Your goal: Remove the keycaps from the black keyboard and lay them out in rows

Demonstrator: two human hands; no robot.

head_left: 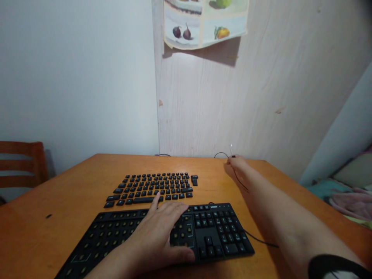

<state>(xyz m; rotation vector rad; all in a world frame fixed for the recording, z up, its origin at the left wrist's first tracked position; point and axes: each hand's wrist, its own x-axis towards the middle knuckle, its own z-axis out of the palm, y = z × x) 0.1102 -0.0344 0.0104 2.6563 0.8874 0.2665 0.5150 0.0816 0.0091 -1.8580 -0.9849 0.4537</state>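
Observation:
A black keyboard [207,232] lies on the table with most keycaps off its left and middle part, where small key stems show. Its number pad and arrow keys are still capped. My left hand [162,228] lies across the keyboard, fingers spread and thumb near the front edge. Behind it, the loose black keycaps [152,186] are laid out in rows. Far back on the right, my right hand [236,162] is closed around a small thing with a dark part and a thin pale tip, too small to name. A black cable [240,181] runs by its fingers.
The wooden table [72,193] ends against a wall at the back. One small black piece [49,216] lies at the left. A wooden chair [23,164] stands beyond the left edge. Cloths [345,199] lie on the right. A fruit poster [206,23] hangs above.

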